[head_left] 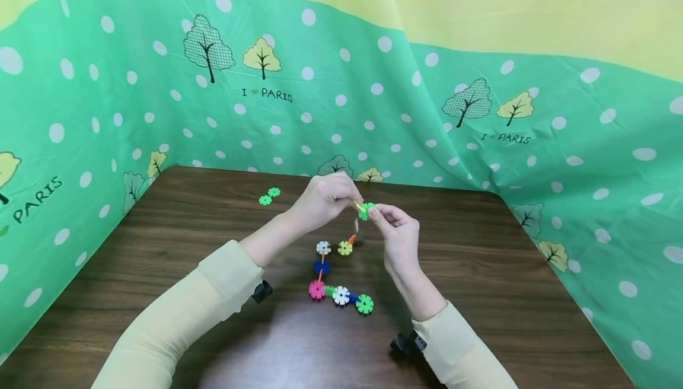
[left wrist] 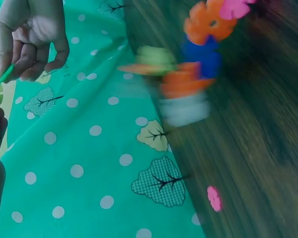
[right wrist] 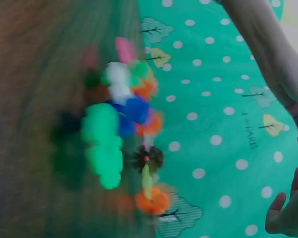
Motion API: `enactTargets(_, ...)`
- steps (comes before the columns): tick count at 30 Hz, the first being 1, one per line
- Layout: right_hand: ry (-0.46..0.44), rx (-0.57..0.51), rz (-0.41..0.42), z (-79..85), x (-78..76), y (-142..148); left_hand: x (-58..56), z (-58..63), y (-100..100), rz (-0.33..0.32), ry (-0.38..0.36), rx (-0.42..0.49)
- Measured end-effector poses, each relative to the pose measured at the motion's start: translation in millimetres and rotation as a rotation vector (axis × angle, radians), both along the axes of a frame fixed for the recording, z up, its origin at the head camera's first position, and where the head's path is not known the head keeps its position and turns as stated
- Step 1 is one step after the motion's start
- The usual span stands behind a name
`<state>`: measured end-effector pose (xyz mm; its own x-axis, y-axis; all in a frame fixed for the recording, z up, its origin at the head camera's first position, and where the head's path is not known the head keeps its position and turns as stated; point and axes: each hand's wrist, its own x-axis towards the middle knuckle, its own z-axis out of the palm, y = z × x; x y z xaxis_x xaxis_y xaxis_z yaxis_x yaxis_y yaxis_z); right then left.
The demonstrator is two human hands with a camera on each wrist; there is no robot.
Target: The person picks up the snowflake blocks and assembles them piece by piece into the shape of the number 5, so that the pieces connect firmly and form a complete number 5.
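In the head view, above the table's far half, my left hand (head_left: 331, 194) pinches a yellow notched disc (head_left: 358, 204), seen edge-on. My right hand (head_left: 401, 235) pinches a green notched disc (head_left: 365, 211) between thumb and fingers. The two discs meet at their edges. Just below them, a greyish disc (head_left: 356, 225) stands edge-on above an orange disc (head_left: 352, 239) and a yellow flower-like disc (head_left: 344, 248). Nearer my body lies a bent chain of joined discs, including a white one (head_left: 323, 248), a blue one (head_left: 321, 267) and a pink one (head_left: 316, 290).
Two loose green discs (head_left: 269, 195) lie at the table's back left. The dark wooden table (head_left: 480, 282) is enclosed by a green dotted curtain (head_left: 341, 92). In the left wrist view, a pink disc (left wrist: 214, 198) lies by the table edge. Both wrist views are partly blurred.
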<state>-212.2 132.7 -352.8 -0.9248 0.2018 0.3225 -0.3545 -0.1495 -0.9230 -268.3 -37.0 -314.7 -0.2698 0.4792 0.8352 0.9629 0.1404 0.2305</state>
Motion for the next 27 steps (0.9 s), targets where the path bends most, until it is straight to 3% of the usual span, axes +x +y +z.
enactTargets(7,-0.064,0.059,0.060,-2.0,-1.0,5.1,-0.6,-0.9,-4.2,0.002,0.024,-0.064)
enactTargets(18,-0.121,0.292,0.166,3.4,-5.4,15.6,-1.7,-10.4,-14.0,0.058,-0.059,-0.088)
enactTargets(23,-0.107,0.418,0.204,-6.3,-21.6,27.1,-7.8,-22.1,-19.6,0.114,-0.128,-0.053)
enactTargets(27,-0.110,0.555,0.168,-20.7,-42.6,36.9,-12.2,-30.9,-23.1,0.131,-0.183,-0.018)
